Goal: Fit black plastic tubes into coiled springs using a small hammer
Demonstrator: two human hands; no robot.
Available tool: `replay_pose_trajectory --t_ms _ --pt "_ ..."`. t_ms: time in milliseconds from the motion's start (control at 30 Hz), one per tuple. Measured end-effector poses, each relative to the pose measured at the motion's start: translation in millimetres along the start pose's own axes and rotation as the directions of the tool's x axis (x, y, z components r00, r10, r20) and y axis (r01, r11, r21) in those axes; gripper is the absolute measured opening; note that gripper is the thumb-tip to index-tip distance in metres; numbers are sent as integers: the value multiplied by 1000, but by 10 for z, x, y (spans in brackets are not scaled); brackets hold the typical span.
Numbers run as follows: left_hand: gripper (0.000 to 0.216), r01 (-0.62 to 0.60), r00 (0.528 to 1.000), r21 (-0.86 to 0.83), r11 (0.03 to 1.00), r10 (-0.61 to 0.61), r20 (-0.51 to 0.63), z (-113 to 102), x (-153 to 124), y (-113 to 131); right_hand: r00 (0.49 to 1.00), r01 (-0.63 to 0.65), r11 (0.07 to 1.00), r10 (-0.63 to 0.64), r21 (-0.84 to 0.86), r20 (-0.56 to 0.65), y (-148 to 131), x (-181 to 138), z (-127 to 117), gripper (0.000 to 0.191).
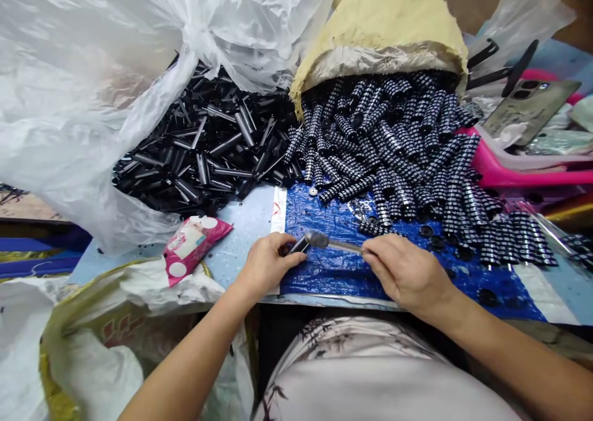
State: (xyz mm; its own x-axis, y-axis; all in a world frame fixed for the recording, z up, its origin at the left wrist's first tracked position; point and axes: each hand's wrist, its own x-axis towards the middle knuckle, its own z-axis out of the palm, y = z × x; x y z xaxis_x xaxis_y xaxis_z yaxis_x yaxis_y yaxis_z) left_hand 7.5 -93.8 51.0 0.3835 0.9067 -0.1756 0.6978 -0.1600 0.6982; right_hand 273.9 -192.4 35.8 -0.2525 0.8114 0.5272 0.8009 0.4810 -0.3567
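My left hand (267,261) pinches a short black plastic tube (300,244) between thumb and fingers, above the blue sheet (324,272). In my right hand (407,271) is the thin handle of a small hammer-like tool (340,245). Its grey, rounded head lies over the far end of the tube; whether they touch I cannot tell. Beyond my left hand spreads a heap of plain black tubes (222,146). A pile of black-and-silver patterned rollers (384,143) lies beyond my right hand.
Clear plastic bagging (139,118) surrounds the black tubes. A yellow sack (384,22) opens over the rollers. At left lies a pink packet (194,248). A pink basket (514,170) with a phone (530,109) stands at right. Small black discs (435,242) dot the sheet.
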Motion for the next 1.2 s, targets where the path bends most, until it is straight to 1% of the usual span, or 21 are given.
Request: replay_pose_trajectory --t_ms 100,267,433,500,567,633,700,733,767,800,833,867,900,933,967,1033,1067,1100,1133,1167,1200 --pt "30 54 995 -78 995 -47 90 32 13 -14 993 11 1000 -12 -7 -120 -41 152 40 30" --pt "30 50 995 -96 994 -41 87 50 39 -25 997 76 986 -72 -146 31 -92 242 114 26" --pt "33 50 983 -137 989 -24 184 -20 168 -18 979 193 966 -179 171 -94 -232 248 79 41" --pt "33 71 978 -122 990 -45 205 -1 212 23 976 219 962 -219 166 -19 -279 216 102 35" --pt "30 76 979 -96 992 -56 197 22 225 85 962 236 966 -247 105 114 -299 169 138 24" --pt "24 64 982 -76 995 -50 182 -23 187 147 946 249 965 -261 83 191 -278 118 156 20" --pt "19 46 981 -68 997 -33 189 -208 78 177 950 240 963 -259 122 176 -207 61 134 22" --pt "18 40 971 -69 997 -23 239 -356 -1 168 958 223 965 -243 135 154 -156 30 109 23" --pt "18 41 954 -76 996 -17 299 -529 -88 140 966 203 970 -220 132 133 -98 -2 80 24" --pt "22 53 906 -83 995 -13 423 -711 -174 93 973 185 977 -197 106 121 -37 -33 49 25" --pt "21 133 782 -86 987 -51 621 -882 -249 33 977 173 983 -180 67 118 21 -59 19 23" --pt "27 223 715 -81 971 -107 691 -1025 -306 -33 978 168 985 -170 27 125 75 -76 -8 21" --pt "29 249 701 -56 967 -140 700 -1126 -338 -95 976 169 986 -167 -6 140 121 -76 -30 18" --pt "29 238 726 -22 971 -163 668 -1181 -341 -145 974 175 984 -169 -28 153 162 -54 -48 17" --pt "26 194 801 12 981 -166 575 -1192 -314 -177 972 183 982 -175 -38 158 200 -9 -61 17" --pt "21 62 959 130 989 -96 267 -1121 -180 -183 974 194 978 -184 -70 129 280 159 -71 19" --pt "18 21 996 214 977 -38 74 -1067 -80 -164 978 190 974 -178 -122 105 328 276 -66 19" --pt "15 6 994 305 952 28 -106 -1016 34 -135 982 181 963 -166 -200 92 382 405 -53 17" --pt "14 11 964 394 919 95 -247 -978 156 -104 983 174 939 -149 -295 104 440 540 -31 16" --pt "14 22 927 467 884 157 -340 -955 282 -75 983 170 903 -124 -395 139 501 670 0 15" --pt "16 25 899 521 853 208 -385 -947 408 -55 978 174 858 -93 -484 186 560 788 38 15"
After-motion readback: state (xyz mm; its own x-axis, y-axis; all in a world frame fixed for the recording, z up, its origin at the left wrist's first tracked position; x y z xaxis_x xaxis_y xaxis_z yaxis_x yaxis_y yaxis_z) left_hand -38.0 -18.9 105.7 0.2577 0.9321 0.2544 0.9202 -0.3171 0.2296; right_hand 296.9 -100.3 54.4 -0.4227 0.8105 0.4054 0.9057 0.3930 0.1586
